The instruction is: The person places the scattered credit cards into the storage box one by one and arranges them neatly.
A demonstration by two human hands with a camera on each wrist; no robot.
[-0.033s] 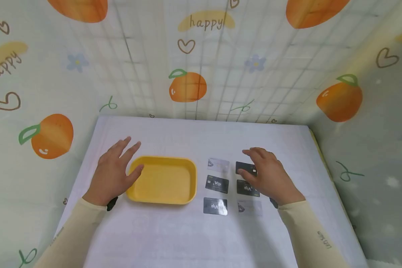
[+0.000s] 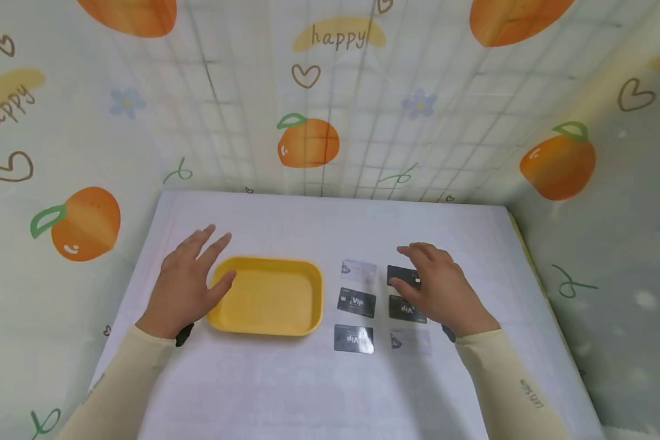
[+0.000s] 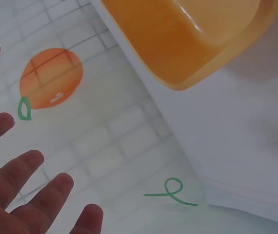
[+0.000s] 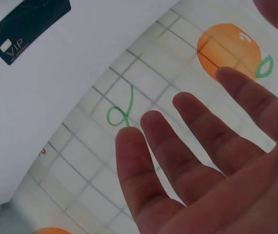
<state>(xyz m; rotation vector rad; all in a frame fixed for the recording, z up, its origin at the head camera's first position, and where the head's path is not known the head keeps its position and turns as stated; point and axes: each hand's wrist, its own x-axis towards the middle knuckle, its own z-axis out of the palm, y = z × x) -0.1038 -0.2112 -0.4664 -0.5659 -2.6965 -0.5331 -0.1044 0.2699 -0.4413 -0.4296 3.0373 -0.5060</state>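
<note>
My left hand (image 2: 184, 281), fingers spread, hovers at the left side of a yellow tray (image 2: 266, 330), its thumb overlapping the rim in the head view. Right of the tray lie cards in two columns. The nearer column has a pale card (image 2: 359, 271) at the back, then a black VIP card (image 2: 356, 302) and another black VIP card (image 2: 354, 338). In the other column are a black card (image 2: 398, 274), a black VIP card (image 2: 407, 309) and a pale card (image 2: 410, 340). Over this column's right side is my right hand (image 2: 442, 287), fingers extended, holding nothing and partly hiding the black cards.
A white-covered table (image 2: 286, 391) carries everything. Behind it and on both sides hangs a curtain (image 2: 225, 122) printed with oranges, hearts and "happy". The table's right edge (image 2: 550, 330) runs beyond my right hand.
</note>
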